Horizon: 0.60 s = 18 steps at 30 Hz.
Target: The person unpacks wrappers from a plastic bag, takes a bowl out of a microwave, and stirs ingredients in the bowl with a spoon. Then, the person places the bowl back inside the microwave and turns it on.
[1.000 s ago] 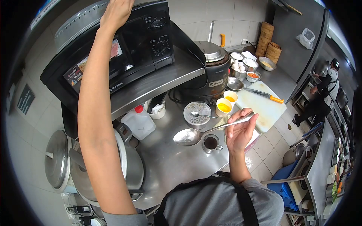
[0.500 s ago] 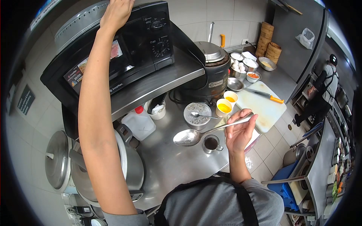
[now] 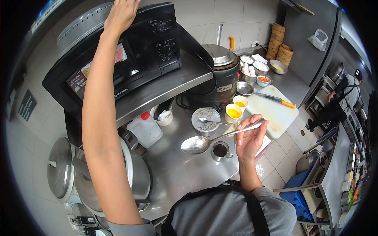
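My left hand point(image 3: 121, 16) is raised to the top edge of the black microwave oven point(image 3: 145, 47), beside a grey round perforated container point(image 3: 84, 27); its fingertips are cut off by the frame edge, so what they hold cannot be seen. My right hand point(image 3: 251, 139) is closed on the handle of a large metal spoon point(image 3: 196, 144), whose bowl hangs over the steel counter point(image 3: 177, 173). Just below the spoon stands a small metal cup of dark liquid point(image 3: 220, 150). Two cups with yellow contents point(image 3: 233, 113) and a lidded tub with a small spoon point(image 3: 205, 119) are behind it.
A cutting board point(image 3: 271, 110) bears an orange-handled knife point(image 3: 275, 98). Near it are a rice cooker point(image 3: 220, 78) and bowls of eggs and chopped food. A pressure cooker point(image 3: 138, 169) and a plastic jug point(image 3: 145, 130) stand left. Another person point(image 3: 348, 92) works far right.
Both of my hands stay nearly where they were. The other person at the far right has shifted and leans toward the counter there.
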Motion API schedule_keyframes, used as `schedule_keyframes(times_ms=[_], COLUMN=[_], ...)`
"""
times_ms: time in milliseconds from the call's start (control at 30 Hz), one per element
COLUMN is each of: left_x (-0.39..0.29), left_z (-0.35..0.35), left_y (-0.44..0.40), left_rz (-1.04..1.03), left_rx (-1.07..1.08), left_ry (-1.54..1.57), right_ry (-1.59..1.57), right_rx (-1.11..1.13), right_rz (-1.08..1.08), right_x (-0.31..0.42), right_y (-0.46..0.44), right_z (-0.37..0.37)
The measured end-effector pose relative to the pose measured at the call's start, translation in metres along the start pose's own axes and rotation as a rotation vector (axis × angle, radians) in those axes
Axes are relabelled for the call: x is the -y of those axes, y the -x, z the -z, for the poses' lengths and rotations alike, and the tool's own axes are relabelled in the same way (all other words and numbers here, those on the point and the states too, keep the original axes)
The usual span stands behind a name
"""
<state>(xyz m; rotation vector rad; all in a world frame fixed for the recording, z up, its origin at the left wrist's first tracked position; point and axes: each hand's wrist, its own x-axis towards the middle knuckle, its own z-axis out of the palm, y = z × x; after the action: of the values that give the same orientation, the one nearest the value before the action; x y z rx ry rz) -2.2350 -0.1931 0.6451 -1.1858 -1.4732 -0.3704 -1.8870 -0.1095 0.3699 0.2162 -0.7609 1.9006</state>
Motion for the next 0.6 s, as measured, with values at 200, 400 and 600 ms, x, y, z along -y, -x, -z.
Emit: schedule_keyframes(times_ms=[200, 400, 600], left_x=[-0.0033, -0.0012, -0.0015], left_z=[0.0026, 0.0007, 0.0004], left_y=[-0.0003, -0.0005, -0.0006], left_rz=[0.038, 0.029, 0.026], left_rx=[0.009, 0.002, 0.003], left_ry=[0.025, 0.014, 0.006], right_ry=[-0.008, 0.002, -0.004], right_rx=[0.006, 0.003, -0.006], right_rz=[-0.004, -0.001, -0.007], right_x=[-0.0005, -0.0008, -0.0010], right_y=[-0.0001, -0.0002, 0.0000], right_z=[0.0007, 0.0012, 0.0013])
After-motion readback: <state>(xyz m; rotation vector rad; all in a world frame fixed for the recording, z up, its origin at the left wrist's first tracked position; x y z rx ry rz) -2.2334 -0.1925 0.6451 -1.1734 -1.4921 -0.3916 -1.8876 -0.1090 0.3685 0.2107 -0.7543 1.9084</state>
